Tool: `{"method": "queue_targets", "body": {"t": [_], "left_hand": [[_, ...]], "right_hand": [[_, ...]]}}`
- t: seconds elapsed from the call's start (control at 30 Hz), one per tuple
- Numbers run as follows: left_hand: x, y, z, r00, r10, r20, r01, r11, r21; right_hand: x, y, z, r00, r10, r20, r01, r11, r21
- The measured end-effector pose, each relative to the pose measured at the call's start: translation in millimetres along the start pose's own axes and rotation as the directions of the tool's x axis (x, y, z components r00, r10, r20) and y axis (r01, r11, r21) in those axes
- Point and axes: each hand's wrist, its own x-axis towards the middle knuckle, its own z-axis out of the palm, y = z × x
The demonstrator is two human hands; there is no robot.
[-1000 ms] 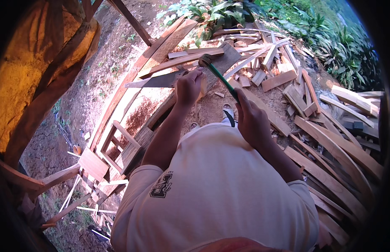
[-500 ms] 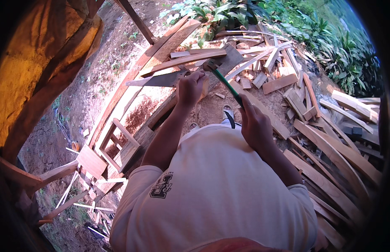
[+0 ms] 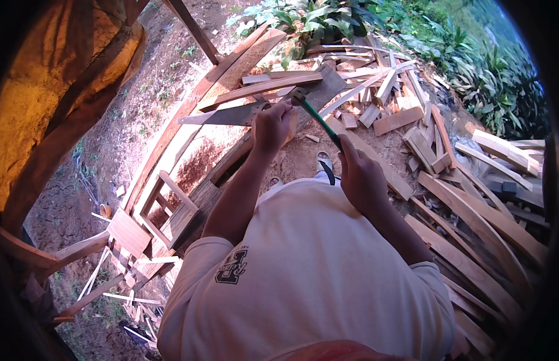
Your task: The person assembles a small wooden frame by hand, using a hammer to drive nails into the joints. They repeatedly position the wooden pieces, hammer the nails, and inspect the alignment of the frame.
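My right hand (image 3: 362, 174) is closed round the green handle of a hammer (image 3: 321, 121). The hammer's head is just right of my left hand (image 3: 271, 129), close to its thumb. My left hand is closed in a fist over the bench; what its fingers hold is hidden. A pale piece of wood (image 3: 291, 127) shows along the fist's right side. A handsaw (image 3: 222, 115) lies on the bench timber, its blade pointing left from behind my left hand. Beyond it, a long wooden strip (image 3: 270, 88) crosses the bench.
A thick bench timber (image 3: 234, 157) runs diagonally, with a small wooden frame (image 3: 171, 201) at its near left end. Offcuts (image 3: 400, 120) and long boards (image 3: 472, 265) pile up on the right. A post (image 3: 195, 30) rises upper left beside an orange sheet (image 3: 56, 90). Leafy plants (image 3: 321, 24) grow behind.
The hammer has shifted slightly left, toward my left hand, and my right hand with it. The whole view has also slid a little. My left hand keeps its place at the bench.
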Motion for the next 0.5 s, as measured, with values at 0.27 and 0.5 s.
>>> {"method": "queue_targets", "body": {"t": [0.27, 0.5], "left_hand": [[3.3, -3.6, -9.8, 0.995, -0.03, 0.096, 0.029, 1.0, 0.008], [6.9, 10.2, -12.7, 0.939, -0.205, 0.278, 0.074, 0.905, 0.419]], "right_hand": [[2.8, 9.8, -7.5, 0.981, 0.074, -0.18, -0.009, 0.941, 0.339], [1.4, 14.1, 0.9, 0.997, 0.056, -0.055, -0.033, 0.934, 0.356]]}}
